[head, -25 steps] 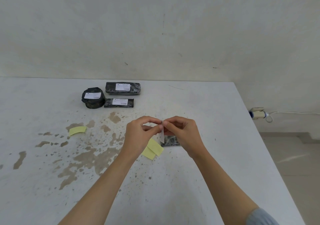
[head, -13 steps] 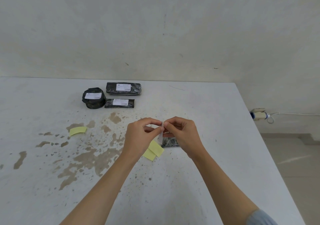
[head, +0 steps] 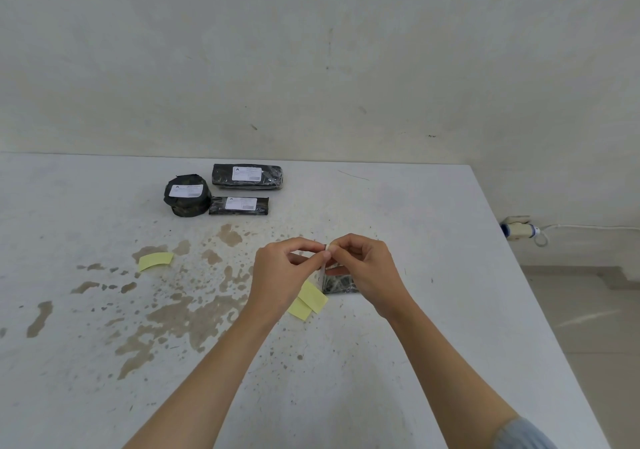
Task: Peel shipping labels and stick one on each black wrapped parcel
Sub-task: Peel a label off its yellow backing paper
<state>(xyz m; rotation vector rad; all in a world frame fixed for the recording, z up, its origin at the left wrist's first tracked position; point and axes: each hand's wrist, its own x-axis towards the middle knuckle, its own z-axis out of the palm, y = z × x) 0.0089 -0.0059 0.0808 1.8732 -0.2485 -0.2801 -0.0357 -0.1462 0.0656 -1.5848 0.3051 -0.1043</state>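
Left hand (head: 282, 272) and right hand (head: 363, 268) pinch a shipping label (head: 324, 258) by its top edge above the unlabelled parcel (head: 337, 284) on the desk (head: 433, 310). Thin, limp and sticky, the label is probably best held at a corner.

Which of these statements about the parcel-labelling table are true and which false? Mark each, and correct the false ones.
1. Three black wrapped parcels at the far side carry white labels: round, long, flat. True.
2. Both hands, left and right, pinch one small white label between them. True.
3. The pale yellow backing strips number five. False: three show, one alone, two overlapping.
4. The black parcel under the hands lies on the floor. False: it lies on the stained white table.
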